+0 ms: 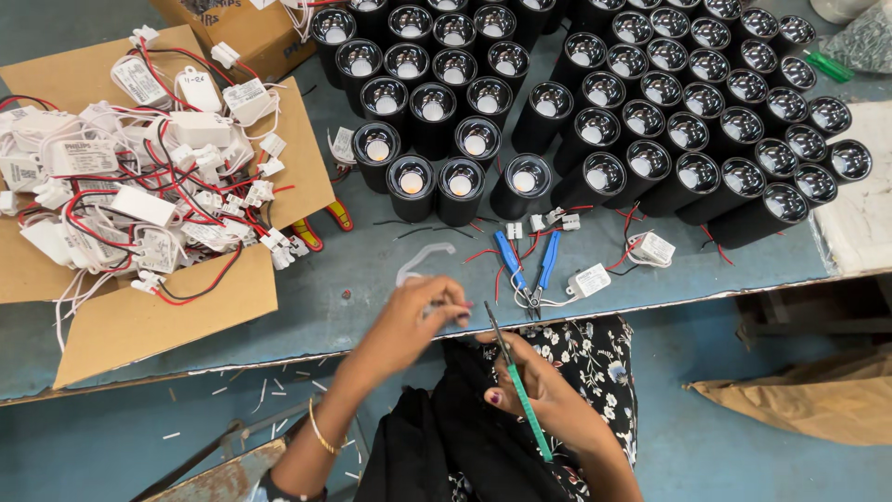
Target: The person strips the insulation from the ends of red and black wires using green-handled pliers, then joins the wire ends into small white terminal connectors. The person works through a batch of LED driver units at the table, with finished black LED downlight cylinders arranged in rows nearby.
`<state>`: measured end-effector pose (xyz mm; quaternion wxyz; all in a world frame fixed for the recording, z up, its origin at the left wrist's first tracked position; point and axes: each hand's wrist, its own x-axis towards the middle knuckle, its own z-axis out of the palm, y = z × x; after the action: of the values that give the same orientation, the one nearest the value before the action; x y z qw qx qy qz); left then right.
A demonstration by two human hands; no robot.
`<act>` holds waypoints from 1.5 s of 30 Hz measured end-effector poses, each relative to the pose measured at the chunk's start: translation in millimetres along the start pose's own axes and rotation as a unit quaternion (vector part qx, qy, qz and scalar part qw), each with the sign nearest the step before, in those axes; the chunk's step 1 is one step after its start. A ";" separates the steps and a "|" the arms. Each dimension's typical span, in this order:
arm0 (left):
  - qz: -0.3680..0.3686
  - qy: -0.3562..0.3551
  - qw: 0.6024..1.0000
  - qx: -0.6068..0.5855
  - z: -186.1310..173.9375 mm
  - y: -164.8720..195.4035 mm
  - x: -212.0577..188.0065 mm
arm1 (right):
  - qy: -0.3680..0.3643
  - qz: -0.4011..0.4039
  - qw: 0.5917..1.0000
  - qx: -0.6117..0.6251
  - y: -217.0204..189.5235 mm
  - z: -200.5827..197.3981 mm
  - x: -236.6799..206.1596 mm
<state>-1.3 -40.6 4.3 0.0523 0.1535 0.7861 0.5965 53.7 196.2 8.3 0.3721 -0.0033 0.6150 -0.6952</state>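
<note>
The left hand (418,311) is raised over the near edge of the blue-grey worktable (372,279), fingers pressed together in a pinch on a small pale part with thin white wire (418,260) that loops away toward the far side; the part itself is blurred and cannot be identified further. The right hand (539,386) sits nearer, below the table edge and above dark floral clothing (595,353), closed around a slim green-handled screwdriver (516,381) whose dark shaft points up toward the left hand's fingertips. Whether the tip touches the pinched part cannot be told. Just to the right, on the table, lie blue-handled wire cutters (530,270), a small white driver box with red and black leads (590,279), a second one (652,248) further right, and loose white connectors (539,223). Far of these stand dense rows of black cylindrical lamp housings with mirrored reflectors (604,112), filling the far centre and right. At left, an opened brown cardboard box (186,316) holds a heap of white driver units tangled in red and black wire (139,167). Red-handled pliers (321,228) lie partly under its flap. Cut white wire scraps (269,386) litter the blue floor near the table edge, and a brown paper bag (808,400) lies at the near right.
</note>
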 end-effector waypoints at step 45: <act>-0.148 0.015 0.988 -0.042 34.7 9.4 -0.3 | 0.028 -0.048 0.991 0.125 20.8 1.0 -1.1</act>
<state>9.9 -6.4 3.4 0.1347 0.0242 0.7753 0.6166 65.6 196.6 -8.8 0.3185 0.0330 0.5323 -0.7837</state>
